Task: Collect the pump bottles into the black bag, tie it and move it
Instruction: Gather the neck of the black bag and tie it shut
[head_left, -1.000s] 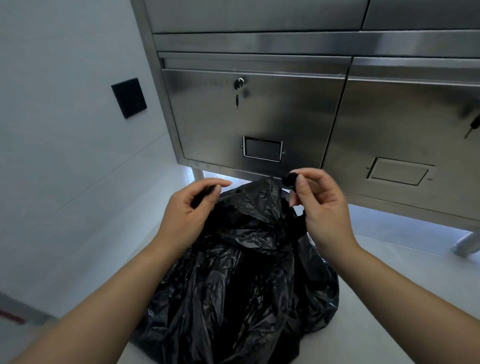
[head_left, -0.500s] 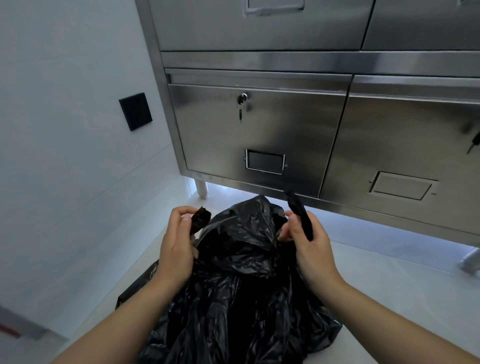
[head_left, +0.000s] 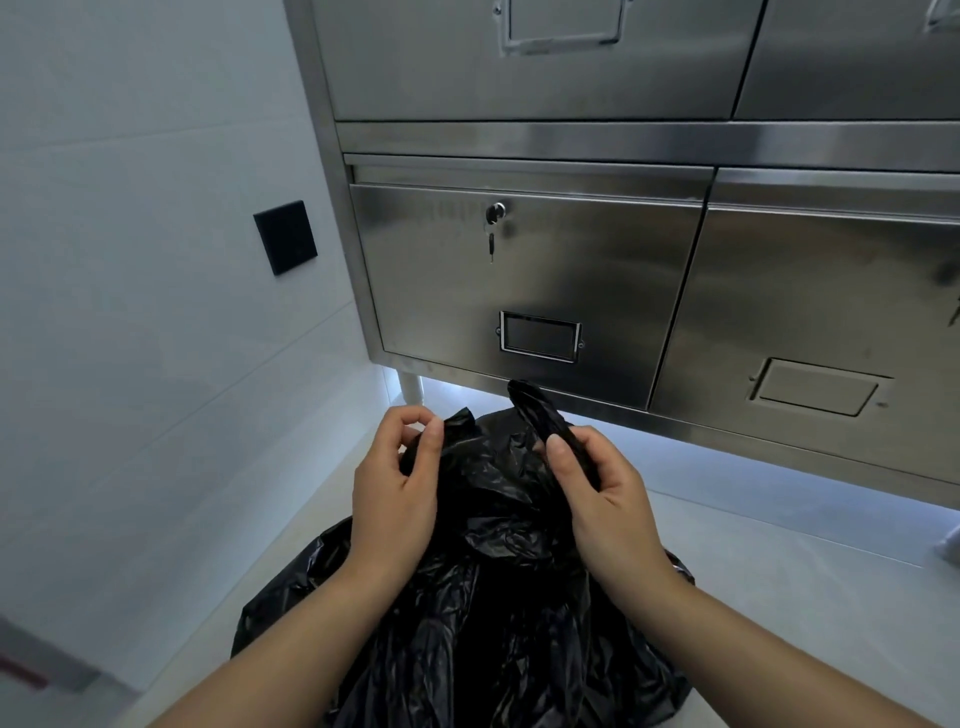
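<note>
Bag (head_left: 493, 613) on floor (head_left: 789, 597), contents hidden. Grip: left hand (head_left: 395, 488) pinching bag edge; right hand (head_left: 608, 504) clamped on twisted bag ear. Steel cabinet (head_left: 545, 280) at 12 o'clock.

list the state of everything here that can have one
black bag, on the floor, top gathered, two ends apart, no knot visible
left hand, pinches one bag end
right hand, grips the other, twisted end
left drawer, shut, key in its lock
right drawer, shut
</note>
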